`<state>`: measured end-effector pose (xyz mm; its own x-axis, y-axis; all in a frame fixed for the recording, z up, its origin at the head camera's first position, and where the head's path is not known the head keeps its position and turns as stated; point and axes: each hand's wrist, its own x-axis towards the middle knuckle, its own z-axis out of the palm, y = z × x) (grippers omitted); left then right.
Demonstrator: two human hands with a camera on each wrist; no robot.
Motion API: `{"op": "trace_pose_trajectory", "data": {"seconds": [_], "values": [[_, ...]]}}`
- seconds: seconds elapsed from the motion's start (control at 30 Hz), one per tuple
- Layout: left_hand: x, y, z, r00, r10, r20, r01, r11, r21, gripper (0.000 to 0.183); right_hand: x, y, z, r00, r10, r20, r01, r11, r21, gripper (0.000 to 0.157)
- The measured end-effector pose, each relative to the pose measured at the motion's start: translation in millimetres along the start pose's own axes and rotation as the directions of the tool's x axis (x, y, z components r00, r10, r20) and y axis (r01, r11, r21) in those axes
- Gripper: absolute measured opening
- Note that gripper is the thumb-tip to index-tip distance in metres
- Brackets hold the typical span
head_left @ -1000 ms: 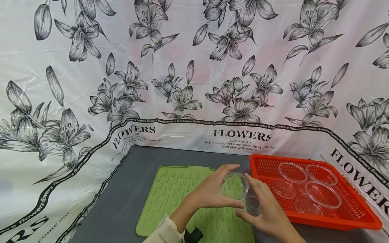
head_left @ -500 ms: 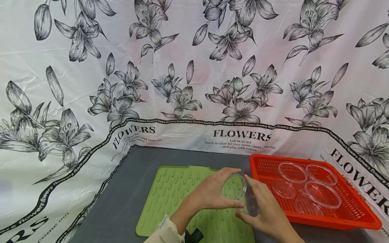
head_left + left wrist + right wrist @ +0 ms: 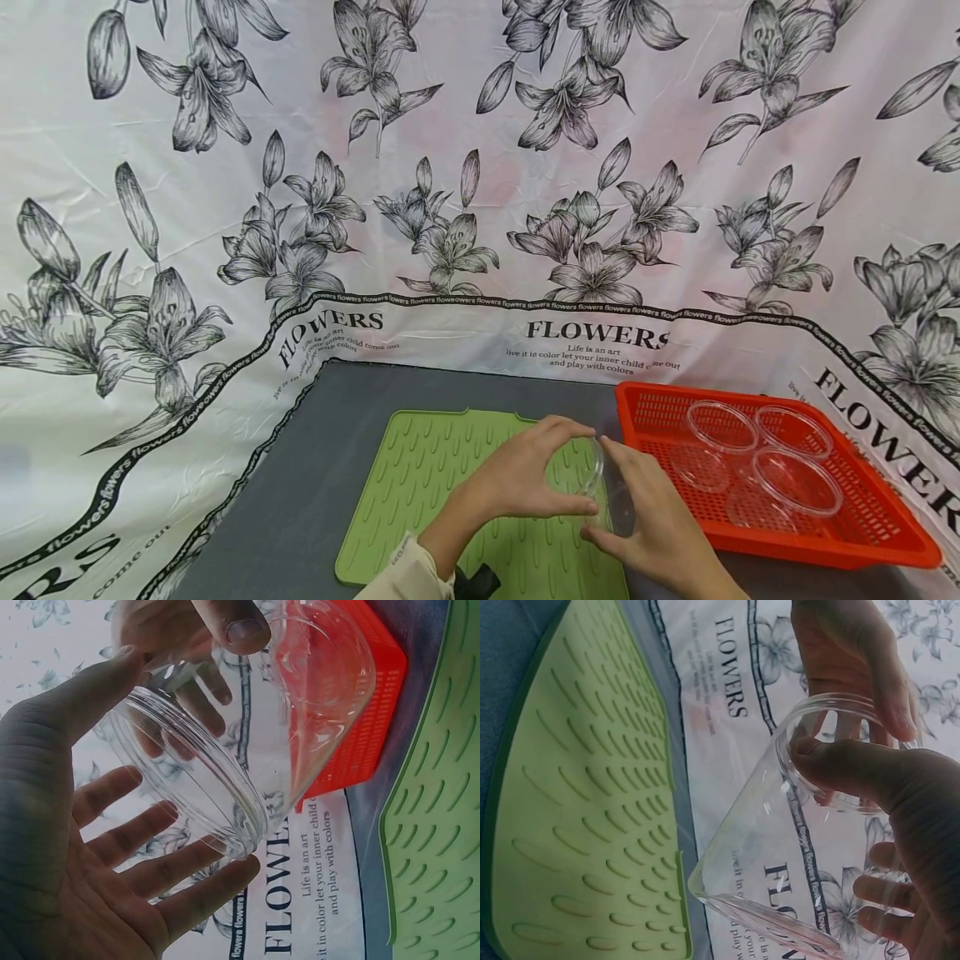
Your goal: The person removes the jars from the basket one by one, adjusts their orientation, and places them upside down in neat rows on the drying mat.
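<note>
Between the two hands a clear plastic jar (image 3: 597,468) is held in the air above the right part of the green mat (image 3: 427,475). It lies tilted on its side, its round ridged mouth (image 3: 251,817) toward the left hand and its squarish base (image 3: 780,922) away from it. My left hand (image 3: 517,477) holds the mouth rim, thumb on one side and fingers spread on the other. My right hand (image 3: 656,521) grips the jar body, thumb near the neck; its fingers show through the clear wall in the left wrist view.
A red plastic basket (image 3: 847,550) stands to the right with 3 clear round-mouthed jars (image 3: 798,482) inside. The dark grey table (image 3: 300,475) extends left of the mat. A white flower-printed cloth (image 3: 450,208) hangs behind and at both sides.
The jar has turned in the hands, so its round mouth shows narrower in the head view. The base seen by the right hand has swung out of sight. Both hands have barely moved.
</note>
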<state>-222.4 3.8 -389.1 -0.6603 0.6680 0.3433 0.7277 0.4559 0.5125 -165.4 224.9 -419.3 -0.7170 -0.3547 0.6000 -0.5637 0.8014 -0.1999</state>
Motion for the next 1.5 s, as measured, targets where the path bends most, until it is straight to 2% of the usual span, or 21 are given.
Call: {"op": "trace_pose_trajectory", "data": {"seconds": [0.2, 0.37, 0.53, 0.7, 0.87, 1.0, 1.17, 1.3, 1.5], "values": [[-1.0, -2.3, 1.3, 1.0, -0.007, -0.012, 0.007, 1.0, -0.019, 0.076, 0, 1, 0.9, 1.0, -0.017, -0.02, 0.017, 1.0, 0.013, 0.117], [-3.2, -4.5, -0.4, 0.999, -0.02, -0.034, 0.018, 0.998, -0.067, 0.076, 1, 2, 0.6, 0.998, -0.024, -0.052, 0.028, 0.997, 0.066, 0.122], [-6.7, -8.4, -3.1, 0.997, -0.045, -0.066, 0.034, 0.987, -0.156, 0.077, 0, 5, -2.5, 0.997, -0.007, -0.08, 0.016, 0.994, 0.112, 0.125], [-10.4, -15.0, -4.7, 0.995, -0.077, -0.062, 0.056, 0.958, -0.28, 0.075, -2, 6, -5.9, 0.996, 0.028, -0.089, -0.015, 0.989, 0.145, 0.125], [-14.2, -20.6, -6.1, 0.994, -0.082, -0.067, 0.051, 0.926, -0.374, 0.074, -4, 6, -8.5, 0.992, 0.12, -0.047, -0.106, 0.966, 0.236, 0.126], [-17.0, -22.9, -7.4, 0.993, -0.096, -0.07, 0.057, 0.904, -0.425, 0.074, -7, 9, -8.0, 0.981, 0.195, -0.001, -0.187, 0.939, 0.29, 0.123], [-20.6, -26.1, -10.0, 0.989, -0.124, -0.076, 0.072, 0.869, -0.49, 0.071, -10, 14, -5.9, 0.967, 0.253, 0.027, -0.247, 0.908, 0.338, 0.121], [-22.7, -28.2, -12.2, 0.989, -0.119, -0.084, 0.057, 0.849, -0.525, 0.07, -14, 16, -3.5, 0.956, 0.29, 0.05, -0.287, 0.883, 0.372, 0.12], [-24.4, -30.7, -13.2, 0.991, -0.094, -0.091, 0.029, 0.835, -0.55, 0.07, -15, 16, -1.6, 0.95, 0.302, 0.085, -0.309, 0.854, 0.419, 0.118]]}}
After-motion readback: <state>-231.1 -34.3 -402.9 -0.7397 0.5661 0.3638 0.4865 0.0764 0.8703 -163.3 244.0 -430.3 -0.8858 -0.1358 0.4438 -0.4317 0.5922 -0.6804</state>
